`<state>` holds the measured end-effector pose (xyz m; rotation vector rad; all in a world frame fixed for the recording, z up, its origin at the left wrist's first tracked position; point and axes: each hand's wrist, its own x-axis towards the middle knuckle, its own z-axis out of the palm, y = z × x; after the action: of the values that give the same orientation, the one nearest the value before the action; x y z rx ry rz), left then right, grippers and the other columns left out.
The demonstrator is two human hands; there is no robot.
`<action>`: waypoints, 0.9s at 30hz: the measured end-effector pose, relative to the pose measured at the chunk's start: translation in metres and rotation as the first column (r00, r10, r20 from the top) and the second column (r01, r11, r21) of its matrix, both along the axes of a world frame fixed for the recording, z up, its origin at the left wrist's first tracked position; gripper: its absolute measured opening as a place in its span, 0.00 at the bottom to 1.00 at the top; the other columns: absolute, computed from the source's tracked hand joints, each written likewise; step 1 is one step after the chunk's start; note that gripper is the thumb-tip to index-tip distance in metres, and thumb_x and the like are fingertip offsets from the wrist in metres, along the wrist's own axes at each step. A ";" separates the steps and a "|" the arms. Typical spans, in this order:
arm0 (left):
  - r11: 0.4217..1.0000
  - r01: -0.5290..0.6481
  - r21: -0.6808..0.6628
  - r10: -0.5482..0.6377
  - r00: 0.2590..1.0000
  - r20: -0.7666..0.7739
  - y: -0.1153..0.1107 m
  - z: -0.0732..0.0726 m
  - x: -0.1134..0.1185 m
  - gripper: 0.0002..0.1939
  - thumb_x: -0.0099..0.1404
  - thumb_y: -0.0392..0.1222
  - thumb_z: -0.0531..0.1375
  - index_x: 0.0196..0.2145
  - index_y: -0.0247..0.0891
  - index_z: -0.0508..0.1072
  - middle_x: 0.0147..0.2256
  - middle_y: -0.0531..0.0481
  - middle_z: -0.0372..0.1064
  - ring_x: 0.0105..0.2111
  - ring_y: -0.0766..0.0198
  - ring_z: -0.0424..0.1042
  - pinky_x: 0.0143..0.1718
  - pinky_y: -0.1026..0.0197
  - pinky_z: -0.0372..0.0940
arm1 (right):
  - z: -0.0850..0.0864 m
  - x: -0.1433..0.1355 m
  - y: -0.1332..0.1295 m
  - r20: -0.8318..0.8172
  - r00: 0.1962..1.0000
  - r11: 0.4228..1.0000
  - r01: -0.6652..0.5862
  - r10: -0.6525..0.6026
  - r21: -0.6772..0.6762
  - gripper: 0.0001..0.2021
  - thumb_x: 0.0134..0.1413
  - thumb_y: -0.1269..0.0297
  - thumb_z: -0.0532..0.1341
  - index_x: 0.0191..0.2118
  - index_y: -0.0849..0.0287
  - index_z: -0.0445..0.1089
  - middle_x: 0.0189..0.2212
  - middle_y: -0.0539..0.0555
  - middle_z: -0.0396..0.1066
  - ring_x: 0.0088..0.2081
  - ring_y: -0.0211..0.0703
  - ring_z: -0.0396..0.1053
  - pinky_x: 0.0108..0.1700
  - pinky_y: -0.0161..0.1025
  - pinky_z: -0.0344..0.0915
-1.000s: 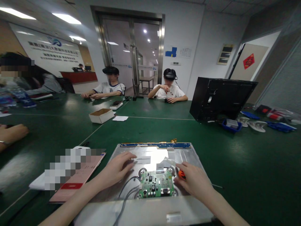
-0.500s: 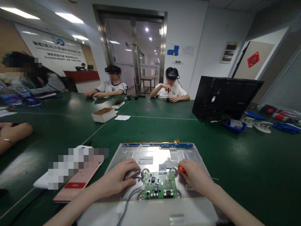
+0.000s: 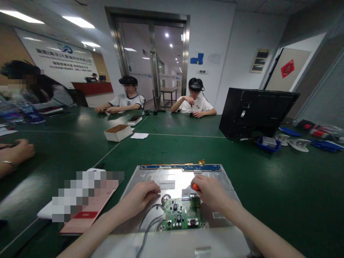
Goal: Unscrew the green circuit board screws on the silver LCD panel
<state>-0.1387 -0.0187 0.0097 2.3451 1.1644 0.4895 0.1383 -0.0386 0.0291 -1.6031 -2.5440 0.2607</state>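
Note:
A display panel's metal back (image 3: 156, 175) lies in front of me. A green circuit board (image 3: 180, 214) sits in its middle, and a narrow blue circuit board (image 3: 172, 167) runs along its far edge. My right hand (image 3: 208, 190) is closed round an orange-handled tool (image 3: 196, 187) above the green board's far right corner; the tip is hidden. My left hand (image 3: 143, 193) is over the metal, left of the board, fingers curled in; anything inside them is hidden. Grey cables (image 3: 150, 224) run from the board's left side toward me.
On the left lie a pink booklet (image 3: 90, 211) and a blurred-out white item. Farther off are an open white box (image 3: 118, 133) and a phone (image 3: 134, 119). A black monitor casing (image 3: 258, 113) and a blue tray (image 3: 268, 144) stand right. Several co-workers sit around the table.
My right hand has moved left with the orange-handled tool, over the board's far corner. My left hand's fingers have drawn together and come away from the cable.

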 end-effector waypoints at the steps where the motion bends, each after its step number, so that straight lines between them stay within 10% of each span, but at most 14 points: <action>1: 1.000 -0.015 0.003 0.015 1.000 0.002 0.004 0.000 0.004 0.09 0.63 0.32 0.53 0.32 0.37 0.73 0.33 0.48 0.73 0.34 0.60 0.71 0.37 0.61 0.62 | 0.003 -0.011 0.006 -0.003 0.999 0.999 -0.040 0.040 0.003 0.12 0.56 0.76 0.56 0.41 0.57 0.73 0.42 0.53 0.75 0.41 0.45 0.72 0.37 0.37 0.60; 10: 0.995 -0.096 -0.002 0.096 0.995 0.006 0.018 -0.002 0.022 0.08 0.60 0.33 0.57 0.35 0.36 0.75 0.36 0.47 0.75 0.37 0.58 0.72 0.40 0.59 0.63 | -0.010 -0.073 0.045 0.018 0.977 0.977 -0.215 0.215 0.001 0.10 0.55 0.70 0.58 0.41 0.60 0.74 0.41 0.59 0.76 0.43 0.49 0.73 0.38 0.38 0.62; 27: 0.985 0.151 -0.085 -0.151 0.988 0.012 -0.012 0.003 -0.005 0.08 0.64 0.35 0.56 0.33 0.39 0.76 0.33 0.49 0.73 0.35 0.61 0.71 0.38 0.62 0.62 | -0.002 -0.022 0.014 -0.094 0.991 0.995 -0.095 0.095 0.006 0.16 0.56 0.72 0.59 0.49 0.56 0.72 0.48 0.56 0.74 0.47 0.48 0.72 0.46 0.40 0.65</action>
<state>-0.1442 -0.0311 0.0123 2.3338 0.9756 0.3845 0.1163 -0.0247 0.0271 -1.4355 -2.5515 0.3359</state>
